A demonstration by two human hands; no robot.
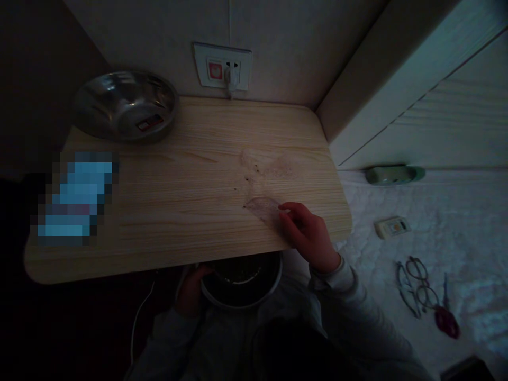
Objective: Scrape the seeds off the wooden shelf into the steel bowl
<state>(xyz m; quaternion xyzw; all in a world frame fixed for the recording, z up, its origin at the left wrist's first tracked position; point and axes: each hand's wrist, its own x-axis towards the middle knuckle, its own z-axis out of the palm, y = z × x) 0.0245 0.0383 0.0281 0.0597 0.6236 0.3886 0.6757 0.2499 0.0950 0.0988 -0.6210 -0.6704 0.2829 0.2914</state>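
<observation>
Over the front edge of the wooden table (190, 180), my right hand (311, 235) is closed in a pinch, thumb and index finger together. By its fingertips lies a thin dark see-through patch (262, 207); whether it is a film, a smear or a shadow I cannot tell. Beyond it are several small dark specks (246, 179) and a faint stain (281, 167). Below the table edge, my left hand (192, 288) grips the left rim of a dark round bowl (242, 296) on my lap. The bowl's far part is hidden under the tabletop, and its contents are too dark to name.
A steel basin (127, 108) stands at the table's back left, with a blurred-out lit screen (75, 198) in front. A plug sits in the wall socket (222, 66). On the white bedding (365, 307) lie a green object (395, 174), a small box (392, 227) and glasses (416, 280).
</observation>
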